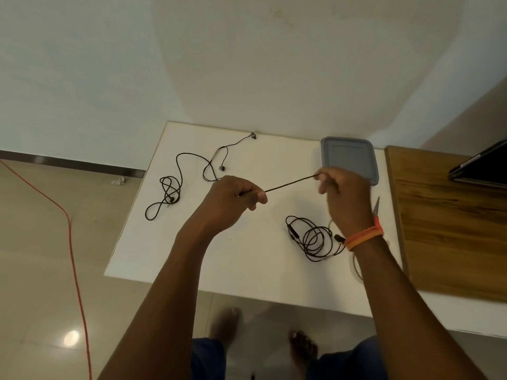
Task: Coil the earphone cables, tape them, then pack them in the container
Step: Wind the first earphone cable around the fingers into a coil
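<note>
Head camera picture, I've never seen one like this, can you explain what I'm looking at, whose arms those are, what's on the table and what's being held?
There is no machine here. The one picture comes from a camera worn on a person's head, looking down at their own arms. The left hand and the right hand each pinch a black earphone cable, pulled straight between them above a white table. On the table lie a loose earphone set at the left, a coiled set near the right wrist, a grey lidded container at the back, and scissors, partly hidden by the right arm.
</note>
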The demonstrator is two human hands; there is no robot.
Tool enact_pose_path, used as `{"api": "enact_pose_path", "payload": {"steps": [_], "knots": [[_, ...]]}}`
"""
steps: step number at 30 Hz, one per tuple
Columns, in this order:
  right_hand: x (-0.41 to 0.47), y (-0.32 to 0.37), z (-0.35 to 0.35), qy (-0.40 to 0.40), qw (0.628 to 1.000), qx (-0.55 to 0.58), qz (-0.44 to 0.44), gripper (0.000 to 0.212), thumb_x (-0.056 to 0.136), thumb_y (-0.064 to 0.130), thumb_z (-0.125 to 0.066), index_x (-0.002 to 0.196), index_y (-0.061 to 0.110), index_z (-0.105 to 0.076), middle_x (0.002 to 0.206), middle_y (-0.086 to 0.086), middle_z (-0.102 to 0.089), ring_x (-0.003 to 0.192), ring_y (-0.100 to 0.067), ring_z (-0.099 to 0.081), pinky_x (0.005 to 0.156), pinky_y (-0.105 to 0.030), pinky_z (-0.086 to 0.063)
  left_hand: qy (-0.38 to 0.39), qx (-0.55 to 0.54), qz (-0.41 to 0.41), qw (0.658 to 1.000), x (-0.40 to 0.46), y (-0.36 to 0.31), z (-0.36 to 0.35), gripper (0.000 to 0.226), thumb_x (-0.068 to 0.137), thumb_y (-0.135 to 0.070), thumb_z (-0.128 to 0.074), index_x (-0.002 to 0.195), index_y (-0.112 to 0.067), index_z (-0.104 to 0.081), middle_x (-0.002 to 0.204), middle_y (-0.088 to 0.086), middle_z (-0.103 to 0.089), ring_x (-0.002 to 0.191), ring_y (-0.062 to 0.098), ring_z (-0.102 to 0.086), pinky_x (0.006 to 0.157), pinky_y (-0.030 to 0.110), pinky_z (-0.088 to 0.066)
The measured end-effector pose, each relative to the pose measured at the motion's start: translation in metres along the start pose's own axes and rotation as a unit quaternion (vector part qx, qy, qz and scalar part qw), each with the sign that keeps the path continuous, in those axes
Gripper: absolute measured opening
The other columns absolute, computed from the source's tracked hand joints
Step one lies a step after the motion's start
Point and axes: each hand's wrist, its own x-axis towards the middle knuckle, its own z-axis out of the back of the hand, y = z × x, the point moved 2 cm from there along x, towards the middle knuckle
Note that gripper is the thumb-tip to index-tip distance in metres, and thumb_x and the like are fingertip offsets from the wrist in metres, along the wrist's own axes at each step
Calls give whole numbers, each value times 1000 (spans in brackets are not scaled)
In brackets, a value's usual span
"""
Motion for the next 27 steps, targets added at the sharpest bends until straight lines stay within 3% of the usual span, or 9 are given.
{"api": "enact_pose_path", "payload": {"steps": [3, 6, 9, 11, 13, 16, 21, 24, 27], "knots": [[0, -14, 7, -16, 997, -30, -63, 25, 96, 4, -47, 100, 6, -72, 81, -7, -70, 83, -20, -64, 72, -13, -43, 0, -2, 7, 1000, -1, 0, 0, 17, 93, -22, -63, 85, -19, -78, 68, -7, -64, 52, -1, -46, 47, 8, -33], [-5, -5, -5, 79, 996, -5, -32, 31, 93, 7, -55, 123, 9, -64, 121, -11, -66, 117, -25, -58, 100, -31, -42, 9, 3, 4, 1000, -1, -2, -6, 18, 94, -22, -61, 85, -20, -77, 68, -7, -63, 53, 0, -46, 47, 8, -33], [-17, 20, -25, 216, 974, 53, 43, 48, 94, 15, -59, 140, 25, -48, 149, 0, -42, 145, -15, -23, 121, -39, -7, 19, -10, -9, 1000, -1, -5, -9, 18, 94, -23, -62, 84, -20, -77, 67, -7, -63, 53, 0, -45, 49, 10, -33], [-22, 30, -32, 227, 966, 86, 87, 36, 96, 14, -55, 129, 27, -60, 133, 3, -59, 136, -11, -40, 119, -34, -13, 18, -13, -18, 1000, -1, -6, -8, 19, 94, -22, -62, 83, -17, -76, 64, -7, -62, 52, 0, -45, 50, 11, -33], [-22, 33, -31, 220, 965, 109, 91, 24, 96, 11, -56, 112, 21, -71, 95, 5, -73, 97, -4, -65, 97, -23, -43, 14, -20, -15, 1000, -1, -5, -5, 19, 94, -21, -61, 83, -15, -76, 63, -8, -60, 52, 0, -45, 50, 12, -32], [-15, 28, -23, 167, 977, 115, 64, 17, 94, 10, -58, 97, 13, -74, 68, 5, -65, 66, -6, -60, 66, -16, -46, 18, -52, 1, 998, -2, -4, -4, 20, 95, -23, -60, 88, -16, -77, 65, -8, -61, 50, -1, -43, 50, 12, -33], [-3, 7, -6, 19, 993, 112, -38, 18, 94, 9, -57, 92, 11, -74, 67, -4, -66, 70, -15, -62, 67, -6, -42, 35, -166, 36, 985, -4, -4, -3, 21, 96, -27, -61, 91, -15, -77, 70, -5, -57, 46, 4, -36, 46, 15, -31], [-5, 1, -8, 40, 990, 109, -78, 18, 94, 12, -57, 96, 11, -74, 74, -6, -70, 78, -16, -65, 73, -4, -44, 82, -242, 67, 964, -5, -4, -7, 23, 97, -25, -59, 93, -9, -74, 73, 0, -51, 46, 7, -30, 46, 18, -26], [-8, 4, -13, 63, 991, 85, -85, 22, 93, 12, -57, 110, 12, -72, 98, -4, -74, 90, -8, -64, 87, -15, -48, 92, -317, 125, 936, -3, -1, -11, 23, 100, -25, -55, 90, -8, -68, 72, -1, -48, 48, 8, -25, 45, 19, -21]]}}
